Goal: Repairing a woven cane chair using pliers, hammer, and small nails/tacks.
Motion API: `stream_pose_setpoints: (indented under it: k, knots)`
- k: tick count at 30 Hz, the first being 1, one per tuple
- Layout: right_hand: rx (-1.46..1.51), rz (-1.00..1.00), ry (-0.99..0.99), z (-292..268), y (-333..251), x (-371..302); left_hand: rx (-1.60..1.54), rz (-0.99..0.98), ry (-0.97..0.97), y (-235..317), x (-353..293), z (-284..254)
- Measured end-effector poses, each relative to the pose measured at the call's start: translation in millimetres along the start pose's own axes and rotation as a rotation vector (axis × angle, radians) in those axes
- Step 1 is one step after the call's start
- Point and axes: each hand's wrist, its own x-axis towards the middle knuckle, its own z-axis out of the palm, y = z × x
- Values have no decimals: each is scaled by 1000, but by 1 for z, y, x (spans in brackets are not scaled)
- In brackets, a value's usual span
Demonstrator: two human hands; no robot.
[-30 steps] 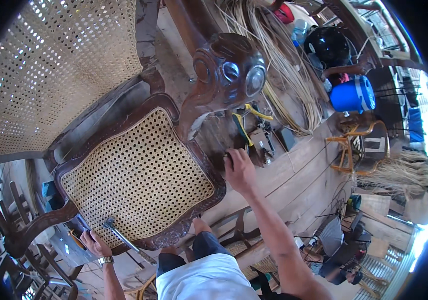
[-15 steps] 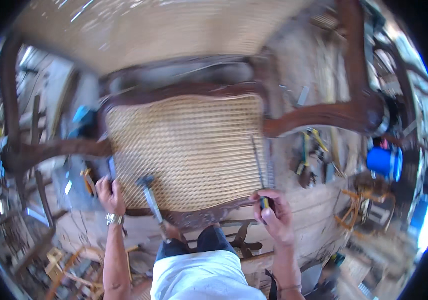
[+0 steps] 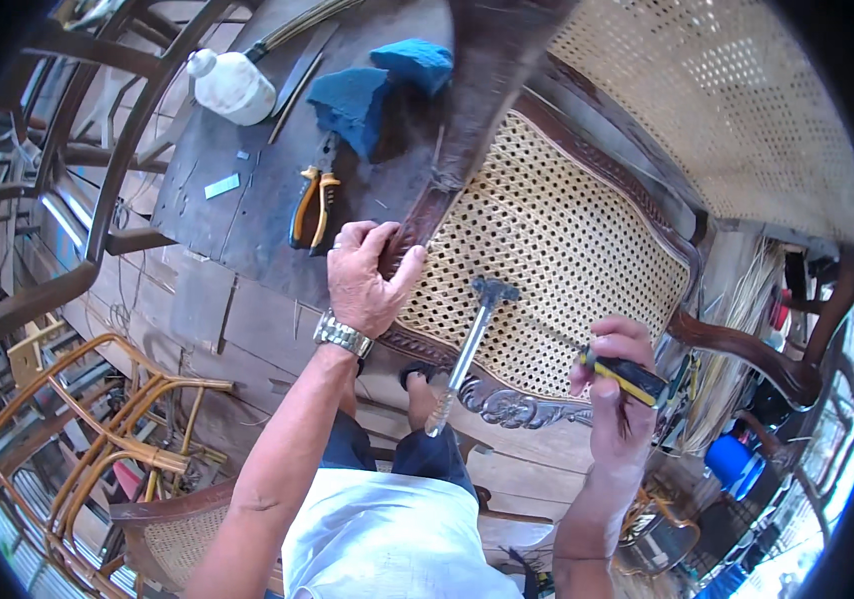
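The dark carved wooden chair has a woven cane seat [image 3: 567, 230], which lies in front of me. My left hand [image 3: 369, 285], wearing a metal watch, grips the chair frame [image 3: 417, 225] at the seat's left side, thumb toward the cane. In my right hand [image 3: 619, 384] is a screwdriver [image 3: 632, 377] with a black and yellow handle. Its thin shaft points over the cane toward the left; whether the tip touches the weave I cannot tell. Between my hands a hammer [image 3: 469, 354] rests on the seat, its handle reaching past the front rail.
On a dark board [image 3: 197, 205] at left lie orange-handled pliers [image 3: 315, 200], blue foam-like pieces [image 3: 349, 105] and a white bottle [image 3: 234, 86]. A rattan frame [image 3: 97, 409] stands lower left. Cane strands [image 3: 722, 369] and a blue container [image 3: 735, 465] are at right.
The view has swung left, so the chair appears turned and the board with pliers shows fully. My left hand now holds the frame. The screwdriver is tilted more to the left.
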Motion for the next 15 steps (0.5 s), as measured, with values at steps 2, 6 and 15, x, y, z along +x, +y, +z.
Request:
stream_pose_setpoints:
  k: [2,6,15]
  knots:
    - [67,3,-17,19,-4,12,0,-20,-2,1,0,-1]
    - [181,20,81,47,1,33,7,-28,12,2,-1,-4]
    - [57,-33,-76,87,25,51,-6,-52,23,0,-1,-4]
